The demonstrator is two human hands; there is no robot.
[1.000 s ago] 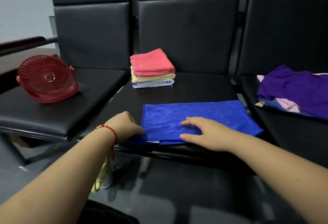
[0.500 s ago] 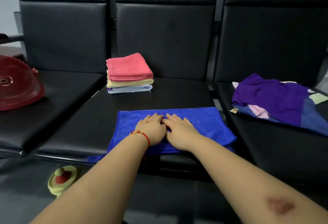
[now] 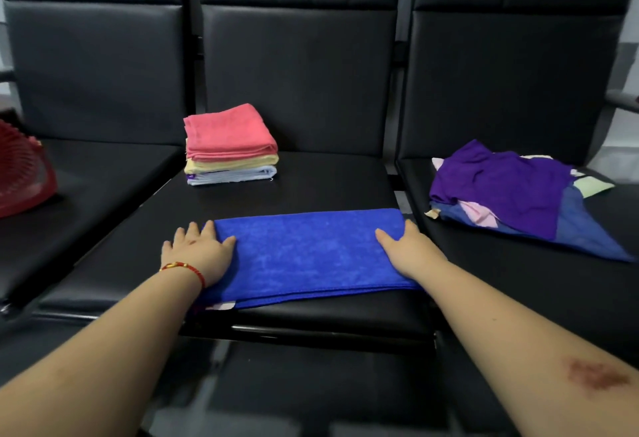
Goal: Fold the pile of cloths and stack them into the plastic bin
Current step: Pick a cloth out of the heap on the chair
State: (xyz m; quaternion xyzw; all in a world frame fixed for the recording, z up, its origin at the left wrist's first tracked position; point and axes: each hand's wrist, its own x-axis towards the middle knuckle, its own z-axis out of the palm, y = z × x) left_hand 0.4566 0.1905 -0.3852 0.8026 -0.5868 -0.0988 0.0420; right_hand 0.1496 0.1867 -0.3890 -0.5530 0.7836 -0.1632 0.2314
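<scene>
Flat on the middle black seat [image 3: 311, 191] lies one fuzzy blue cloth [image 3: 307, 253], folded into a long rectangle. Both hands press its ends with straight, spread fingers, gripping nothing: left hand [image 3: 198, 250] on its left end, right hand [image 3: 408, 250] on its right. Behind the blue cloth stands one stack of three folded cloths [image 3: 230, 146], pink over yellow over pale blue. Right of it, a rumpled pile of cloths [image 3: 511, 194], purple topmost, lies on the neighbouring seat.

Three black padded seats [image 3: 297, 191]; dim light
</scene>
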